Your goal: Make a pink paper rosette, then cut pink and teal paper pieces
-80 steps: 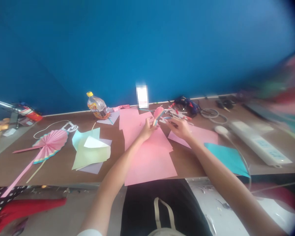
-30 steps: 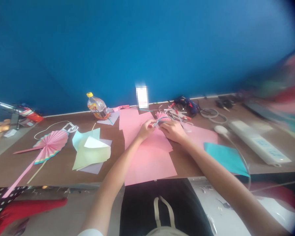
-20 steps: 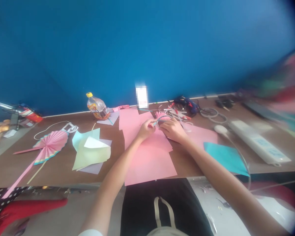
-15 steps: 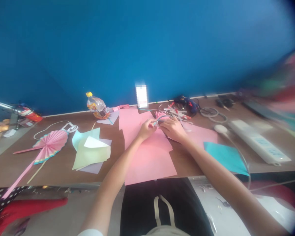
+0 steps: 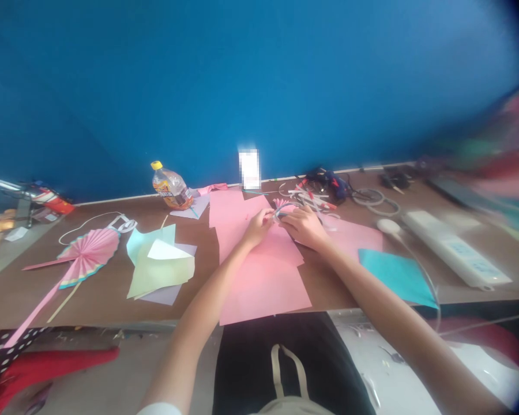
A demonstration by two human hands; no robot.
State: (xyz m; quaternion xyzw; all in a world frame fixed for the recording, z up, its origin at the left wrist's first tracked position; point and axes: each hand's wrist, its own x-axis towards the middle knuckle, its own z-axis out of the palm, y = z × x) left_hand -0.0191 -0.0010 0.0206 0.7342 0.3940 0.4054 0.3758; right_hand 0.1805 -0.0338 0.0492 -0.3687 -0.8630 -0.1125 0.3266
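Note:
Both of my hands meet above the pink paper sheets [image 5: 259, 294] at the middle of the table. My left hand [image 5: 259, 226] is closed, its fingertips pinching something small that they largely hide. A thin, pale blue-grey strip [image 5: 282, 212] curves between the two hands. My right hand [image 5: 304, 225] is closed with its fingers on that strip. Just beyond the fingertips shows a pleated pink paper piece [image 5: 284, 203]; whether it joins the strip, I cannot tell.
A pink pleated fan [image 5: 90, 251] and layered coloured paper [image 5: 164, 276] lie left. A yellow-capped bottle [image 5: 172, 187] stands at the back. On the right are paper scraps [image 5: 313, 197], a turquoise sheet [image 5: 395, 276], a white power strip [image 5: 456, 248] and a cable [image 5: 421, 268].
The fingers have shifted slightly around the strip, and the left fingertips sit a little farther from the right hand. Everything else on the table stays in place.

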